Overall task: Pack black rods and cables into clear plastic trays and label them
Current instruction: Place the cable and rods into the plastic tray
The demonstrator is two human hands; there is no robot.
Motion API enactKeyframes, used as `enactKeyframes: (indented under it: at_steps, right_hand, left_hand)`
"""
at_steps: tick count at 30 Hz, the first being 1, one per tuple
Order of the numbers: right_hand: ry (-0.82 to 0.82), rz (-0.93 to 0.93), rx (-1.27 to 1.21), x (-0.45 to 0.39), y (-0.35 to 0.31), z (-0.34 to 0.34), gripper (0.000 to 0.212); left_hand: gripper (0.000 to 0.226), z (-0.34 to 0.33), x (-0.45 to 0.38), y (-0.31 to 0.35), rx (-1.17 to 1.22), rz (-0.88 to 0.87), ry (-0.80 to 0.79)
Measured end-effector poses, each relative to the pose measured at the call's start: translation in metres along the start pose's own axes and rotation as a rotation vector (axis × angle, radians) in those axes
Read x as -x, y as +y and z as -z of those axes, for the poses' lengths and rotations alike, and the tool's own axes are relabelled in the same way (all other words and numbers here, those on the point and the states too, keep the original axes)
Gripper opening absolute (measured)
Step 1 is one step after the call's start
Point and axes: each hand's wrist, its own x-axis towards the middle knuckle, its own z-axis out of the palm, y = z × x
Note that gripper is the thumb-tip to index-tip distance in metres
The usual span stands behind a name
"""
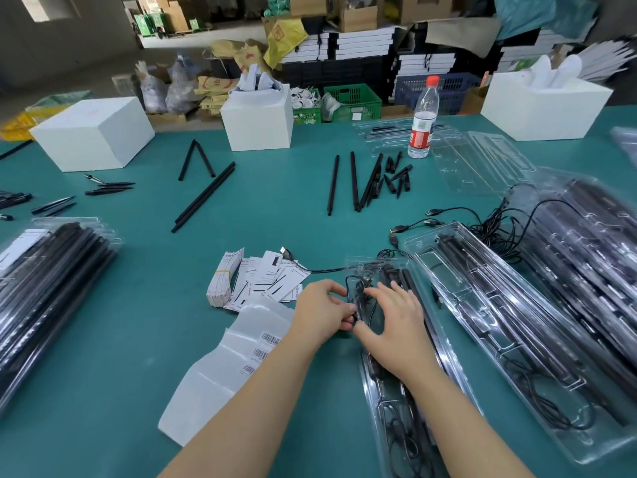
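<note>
A clear plastic tray (458, 377) lies in front of me, holding black rods (412, 281) and a black cable (355, 282). My left hand (322, 307) pinches the cable at the tray's left edge. My right hand (393, 317) rests on the tray beside it, fingers spread and pressing the cable down. The cable's USB end (284, 251) trails left over the paper labels (269, 281). A sheet of barcode stickers (241, 353) lies under my left forearm. Loose black rods (358, 182) lie further back.
A second open tray (517, 322) with rods and cables lies to the right, with stacked filled trays (586, 257) beyond. More filled trays (44, 291) sit at left. White boxes (256, 119), a water bottle (423, 122) and empty trays (482, 163) stand at the back.
</note>
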Motion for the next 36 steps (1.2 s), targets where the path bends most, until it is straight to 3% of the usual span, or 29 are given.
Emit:
enactKeyframes:
  at_steps: [4,11,17,24,27,31,36]
  right_hand:
    - [-0.001,-0.002,0.000,0.000,0.002,-0.002,0.075]
    - [-0.006,-0.012,-0.006,-0.001,0.002,-0.002,0.067]
    - [-0.012,-0.019,-0.002,-0.001,0.001,-0.001,0.064]
    - [-0.024,-0.011,0.005,0.000,0.003,-0.002,0.057]
    - [-0.020,-0.006,0.022,0.000,0.002,-0.002,0.057]
    - [-0.028,-0.010,0.037,-0.001,0.001,0.000,0.058]
    - [-0.028,-0.013,0.050,-0.002,0.000,0.000,0.058]
  left_hand:
    - [0.027,-0.002,0.001,-0.007,-0.060,-0.064,-0.009]
    - [0.039,0.000,0.008,-0.014,-0.427,-0.314,-0.004]
    - [0.053,-0.014,0.012,-0.018,-0.499,-0.294,0.097]
    - [0.043,-0.004,0.005,-0.015,-0.528,-0.259,0.056]
    - [0.032,0.001,0.004,-0.013,-0.696,-0.293,0.044]
    - [0.038,0.008,0.005,-0.012,-1.013,-0.418,-0.021]
    - [0.041,0.008,0.005,-0.010,-1.090,-0.430,-0.098]
